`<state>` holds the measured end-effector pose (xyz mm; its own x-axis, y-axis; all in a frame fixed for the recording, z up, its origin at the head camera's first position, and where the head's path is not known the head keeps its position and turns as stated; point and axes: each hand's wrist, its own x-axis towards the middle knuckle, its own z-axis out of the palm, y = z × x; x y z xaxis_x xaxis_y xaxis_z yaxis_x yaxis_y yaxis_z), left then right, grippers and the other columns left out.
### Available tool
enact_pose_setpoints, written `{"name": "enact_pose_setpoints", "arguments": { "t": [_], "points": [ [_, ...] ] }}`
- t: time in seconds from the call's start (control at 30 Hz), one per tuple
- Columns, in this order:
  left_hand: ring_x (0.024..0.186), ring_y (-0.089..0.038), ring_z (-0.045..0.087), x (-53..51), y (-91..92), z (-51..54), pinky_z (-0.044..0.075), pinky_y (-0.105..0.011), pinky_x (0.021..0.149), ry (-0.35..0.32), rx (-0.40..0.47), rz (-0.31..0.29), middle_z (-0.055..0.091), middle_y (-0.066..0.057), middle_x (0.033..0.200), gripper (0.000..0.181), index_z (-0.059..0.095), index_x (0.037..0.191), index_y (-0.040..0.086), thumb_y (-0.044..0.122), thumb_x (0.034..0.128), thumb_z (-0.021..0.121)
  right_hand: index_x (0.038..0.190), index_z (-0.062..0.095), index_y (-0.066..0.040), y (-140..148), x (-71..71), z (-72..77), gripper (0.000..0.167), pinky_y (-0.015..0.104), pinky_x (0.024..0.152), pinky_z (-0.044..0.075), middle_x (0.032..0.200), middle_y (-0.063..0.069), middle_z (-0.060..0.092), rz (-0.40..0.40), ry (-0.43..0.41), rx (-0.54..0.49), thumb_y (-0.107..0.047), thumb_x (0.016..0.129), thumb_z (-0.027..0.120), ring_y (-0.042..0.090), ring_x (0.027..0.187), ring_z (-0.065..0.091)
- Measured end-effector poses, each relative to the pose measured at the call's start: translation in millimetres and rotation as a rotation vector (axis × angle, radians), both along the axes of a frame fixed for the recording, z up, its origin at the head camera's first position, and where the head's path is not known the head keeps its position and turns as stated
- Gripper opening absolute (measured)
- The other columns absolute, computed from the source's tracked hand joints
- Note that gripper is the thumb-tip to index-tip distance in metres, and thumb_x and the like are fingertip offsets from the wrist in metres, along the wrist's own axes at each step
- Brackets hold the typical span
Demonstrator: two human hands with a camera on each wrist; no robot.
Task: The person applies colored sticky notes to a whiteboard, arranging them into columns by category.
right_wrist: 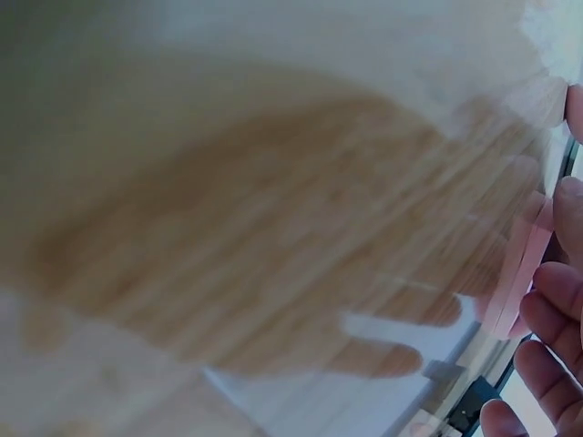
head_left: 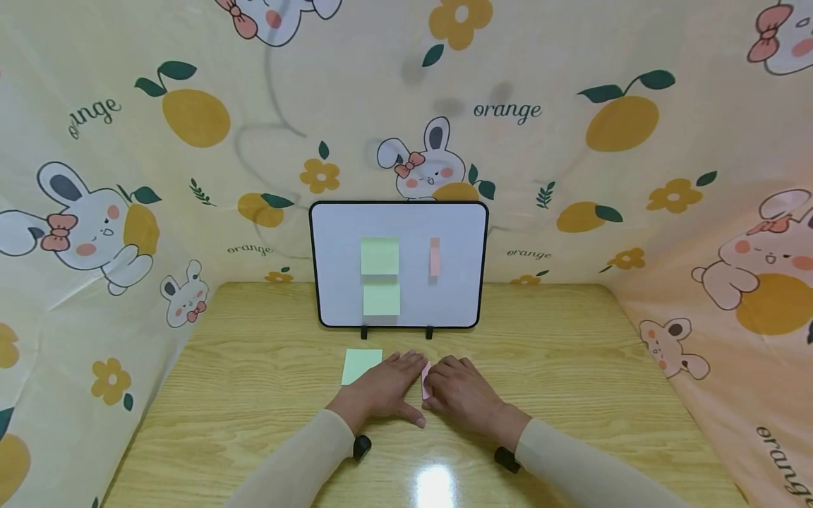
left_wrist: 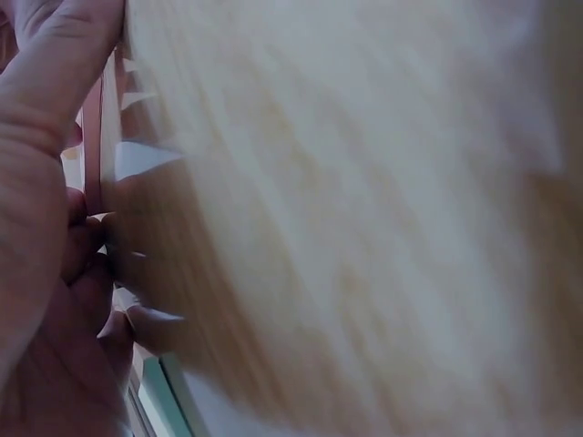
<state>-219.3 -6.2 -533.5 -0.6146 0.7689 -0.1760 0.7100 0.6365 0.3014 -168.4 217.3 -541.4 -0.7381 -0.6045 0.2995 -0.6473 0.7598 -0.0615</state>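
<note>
A narrow pink sticky note pad (head_left: 426, 381) lies on the table between the two hands. My left hand (head_left: 389, 386) rests palm down along its left side, fingers straight and thumb spread toward me. From the right, the curled fingers of my right hand (head_left: 466, 396) grip the pad's side, with the thumb near its lower end. In the right wrist view the pink pad (right_wrist: 519, 264) shows beside the fingers. Whether a single sheet is lifted cannot be told. A green sticky note pad (head_left: 362, 367) lies left of the left hand, partly covered by it.
Behind the hands stands a black-framed whiteboard (head_left: 343, 282) on small black feet. Two green notes (head_left: 380, 255) hang on it, one above the other, with a narrow pink note (head_left: 435, 257) to their right. Patterned cloth (head_left: 540, 176) encloses the wooden table (head_left: 559, 339).
</note>
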Motion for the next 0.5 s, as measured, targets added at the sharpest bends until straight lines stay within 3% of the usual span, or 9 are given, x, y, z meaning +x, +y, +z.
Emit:
{"name": "enact_pose_setpoints", "arguments": {
  "t": [0.37, 0.5],
  "points": [
    [0.164, -0.020, 0.018, -0.3, -0.2, -0.7, 0.017, -0.039, 0.135, -0.012, 0.001, 0.012, 0.025, -0.003, 0.175, 0.120, 0.026, 0.169, 0.011, 0.076, 0.0799, 0.073, 0.098, 0.073, -0.019, -0.1, -3.1, -1.1, 0.018, 0.037, 0.084, 0.054, 0.106, -0.007, 0.074, 0.018, 0.035, -0.021, -0.036, 0.095, 0.079, 0.017, 0.108, 0.063],
    [0.164, -0.020, 0.017, -0.6, -0.1, -1.4, 0.017, -0.039, 0.135, -0.011, 0.002, 0.011, 0.025, -0.003, 0.176, 0.119, 0.026, 0.169, 0.011, 0.077, 0.0803, 0.073, 0.100, 0.075, -0.019, 1.3, -2.8, 2.4, 0.015, 0.039, 0.086, 0.055, 0.105, -0.007, 0.075, 0.024, 0.006, -0.021, -0.033, 0.096, 0.079, 0.018, 0.108, 0.063]
  ]
}}
